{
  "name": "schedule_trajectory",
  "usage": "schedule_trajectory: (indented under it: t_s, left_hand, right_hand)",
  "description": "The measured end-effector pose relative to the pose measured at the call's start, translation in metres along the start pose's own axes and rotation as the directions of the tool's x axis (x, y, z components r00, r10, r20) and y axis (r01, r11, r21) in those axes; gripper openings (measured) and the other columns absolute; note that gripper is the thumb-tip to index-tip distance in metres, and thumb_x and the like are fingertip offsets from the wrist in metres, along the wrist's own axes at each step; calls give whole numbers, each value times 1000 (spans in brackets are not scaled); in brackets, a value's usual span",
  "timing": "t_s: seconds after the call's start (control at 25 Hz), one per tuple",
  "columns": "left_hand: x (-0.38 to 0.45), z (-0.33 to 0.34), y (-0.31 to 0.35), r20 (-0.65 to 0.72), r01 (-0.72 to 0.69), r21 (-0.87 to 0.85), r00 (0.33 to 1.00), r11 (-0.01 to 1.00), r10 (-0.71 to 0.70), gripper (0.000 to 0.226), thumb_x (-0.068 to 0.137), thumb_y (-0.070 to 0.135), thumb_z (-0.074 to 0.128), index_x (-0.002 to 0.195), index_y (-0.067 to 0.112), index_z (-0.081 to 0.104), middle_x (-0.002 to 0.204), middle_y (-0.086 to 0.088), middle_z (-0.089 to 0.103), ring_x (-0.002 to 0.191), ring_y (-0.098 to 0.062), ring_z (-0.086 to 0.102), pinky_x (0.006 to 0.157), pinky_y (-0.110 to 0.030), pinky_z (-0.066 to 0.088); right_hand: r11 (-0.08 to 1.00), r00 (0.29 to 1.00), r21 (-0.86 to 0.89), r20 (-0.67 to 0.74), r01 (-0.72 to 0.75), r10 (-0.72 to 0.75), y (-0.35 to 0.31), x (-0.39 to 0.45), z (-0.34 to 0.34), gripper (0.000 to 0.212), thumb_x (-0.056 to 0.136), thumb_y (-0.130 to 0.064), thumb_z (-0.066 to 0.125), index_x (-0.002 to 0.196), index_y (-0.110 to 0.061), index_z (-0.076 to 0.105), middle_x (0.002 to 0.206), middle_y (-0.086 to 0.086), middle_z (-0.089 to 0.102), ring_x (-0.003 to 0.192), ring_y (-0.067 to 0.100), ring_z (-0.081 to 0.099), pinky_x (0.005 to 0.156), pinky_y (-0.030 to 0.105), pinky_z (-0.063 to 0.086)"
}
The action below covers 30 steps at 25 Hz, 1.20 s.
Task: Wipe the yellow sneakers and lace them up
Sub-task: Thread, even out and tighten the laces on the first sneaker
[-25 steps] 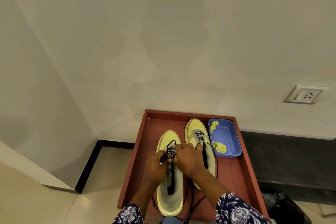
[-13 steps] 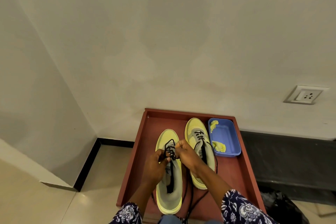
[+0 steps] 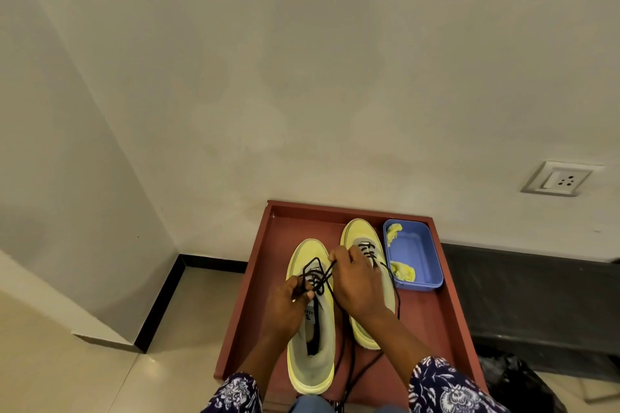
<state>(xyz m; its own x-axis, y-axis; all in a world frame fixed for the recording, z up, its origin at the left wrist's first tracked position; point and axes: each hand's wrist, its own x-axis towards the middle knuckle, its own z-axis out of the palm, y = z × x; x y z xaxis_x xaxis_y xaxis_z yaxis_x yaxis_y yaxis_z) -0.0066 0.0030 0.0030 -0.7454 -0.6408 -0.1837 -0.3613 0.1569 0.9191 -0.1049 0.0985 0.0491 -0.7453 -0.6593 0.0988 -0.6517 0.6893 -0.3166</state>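
Left hand [image 3: 291,300] on black lace [image 3: 317,275]

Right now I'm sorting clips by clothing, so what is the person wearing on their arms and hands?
Both hands, left hand and right hand, are bare: no gloves, and no rings or watch that I can see. Dark navy sleeves with a white floral print sit pushed up the forearms.

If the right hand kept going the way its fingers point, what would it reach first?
The right hand points up-left toward the tray's far end, pinching the lace. Its path likely crosses the left sneaker's toe first, then the tray wall; depth is unclear.
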Motion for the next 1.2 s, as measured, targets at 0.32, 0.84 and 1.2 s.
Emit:
schedule_trajectory:
  t_s: [0.32, 0.84, 1.2]
  left_hand:
    - [1, -1, -10, -21, -7, -3, 1000, 1000, 7, 2, 85, 8, 61, 86, 9, 62, 86, -2, 68, 83, -14, 63, 76, -30, 51]
    - [2, -1, -13, 3, -26, -38, 1000, 999, 26, 8, 85, 3, 60, 83, 10, 62, 86, -1, 67, 85, -14, 63, 76, -27, 52]
    - [5, -2, -19, -2, 8, -65, 1000, 998, -8, 7, 85, 6, 59, 83, 12, 59, 85, -3, 67, 83, -16, 63, 78, -37, 52]
  right_hand:
    - [504, 936, 800, 196, -325, 291, -3, 19, 6, 19, 97, -13, 37, 89, -23, 51, 86, 4, 62, 74, 16, 58, 64, 26, 45]
    - [682, 799, 461, 508, -568, 322, -12, 7, 28, 32, 92, -25, 52, 62, -15, 49, 78, 9, 55, 76, 18, 50, 73, 32, 40]
    - [227, 835, 814, 469, -535, 288, -23, 10, -7, 17, 92, -10, 43, 77, -15, 45, 64, 1, 49, 57, 9, 41, 55, 20, 32]
